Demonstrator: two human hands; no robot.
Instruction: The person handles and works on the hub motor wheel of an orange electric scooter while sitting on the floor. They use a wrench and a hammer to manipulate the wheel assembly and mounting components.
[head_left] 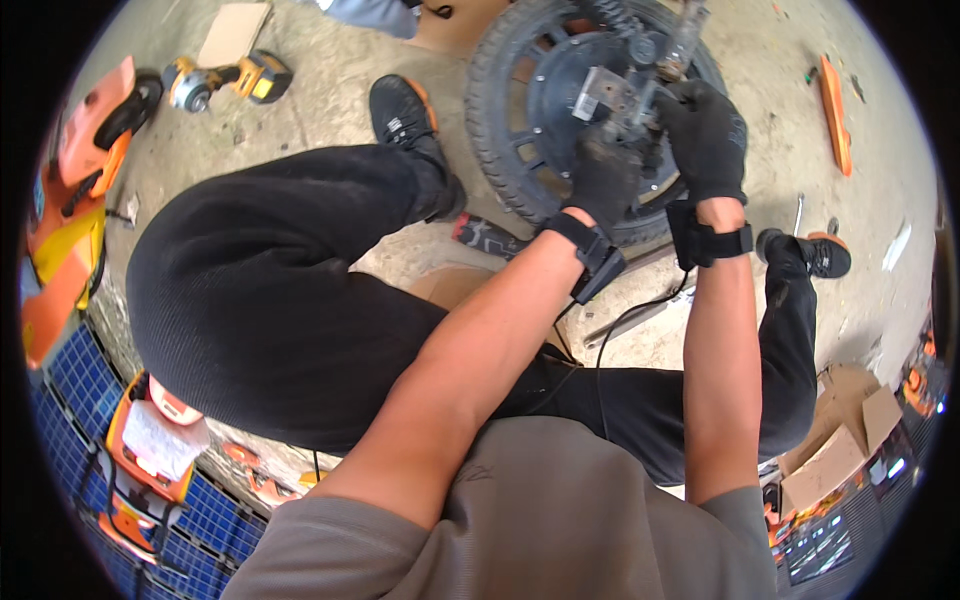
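Observation:
A black wheel [505, 115] with a large hub lies on the floor before me, with a shock absorber spring [608, 18], a rusty metal tube [686, 40] and a metal bracket [603, 92] on it. My left hand [602, 178], in a black glove, is curled at the lower side of the bracket assembly; what its fingers hold is hidden. My right hand [705, 135], also gloved, is closed on the metal fitting at the assembly's right side, just below the tube. Both wrists wear black strapped devices with cables.
A cordless power tool [225, 80] and cardboard piece [232, 32] lie upper left. Orange plastic parts [85, 140] and blue crates [70, 380] line the left. An orange strip [836, 115], a wrench [798, 212] and a cardboard box [835, 440] are at right. My legs spread around the wheel.

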